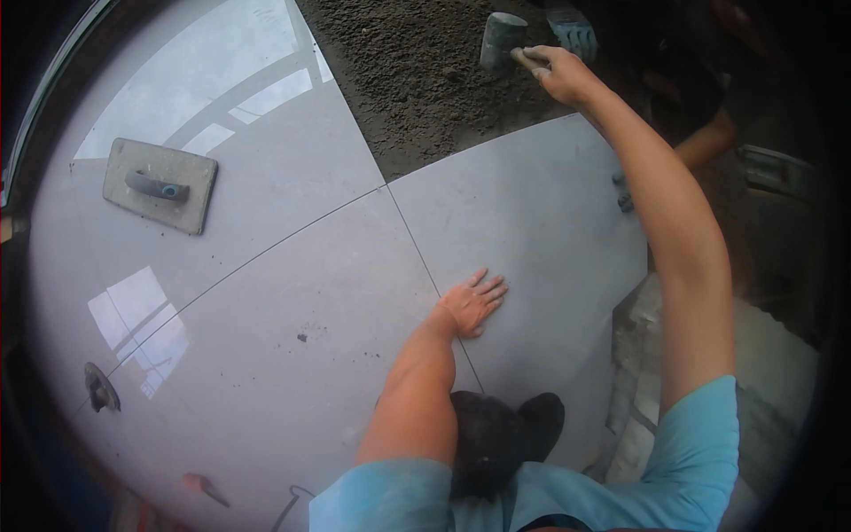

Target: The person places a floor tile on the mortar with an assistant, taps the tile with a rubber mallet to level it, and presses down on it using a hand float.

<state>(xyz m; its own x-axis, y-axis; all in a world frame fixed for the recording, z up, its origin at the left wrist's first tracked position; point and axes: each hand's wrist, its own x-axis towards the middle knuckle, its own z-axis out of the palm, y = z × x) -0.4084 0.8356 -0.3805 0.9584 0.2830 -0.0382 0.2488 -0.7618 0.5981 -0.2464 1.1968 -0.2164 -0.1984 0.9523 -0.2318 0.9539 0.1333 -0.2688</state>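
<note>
My right hand (565, 74) is closed round the handle of a grey mallet (503, 41), its head raised over the dark mortar bed (390, 80) at the far side. Flat on the tiles lies my left hand (472, 303), fingers spread, across the joint near the left edge of a large grey floor tile (532, 204). Beneath my left forearm is another pale tile (310, 293). A rectangular float (160, 184) with a grey handle rests on the far left tile (292, 160), away from both hands.
At the upper right, a co-worker's gloved hand (574, 35) is near the mallet. Small dark lumps (624, 197) sit at the right tile's edge. A suction cup (101, 387) and an orange-handled tool (204, 488) lie at lower left. Mortar crumbs (302, 337) dot the tile.
</note>
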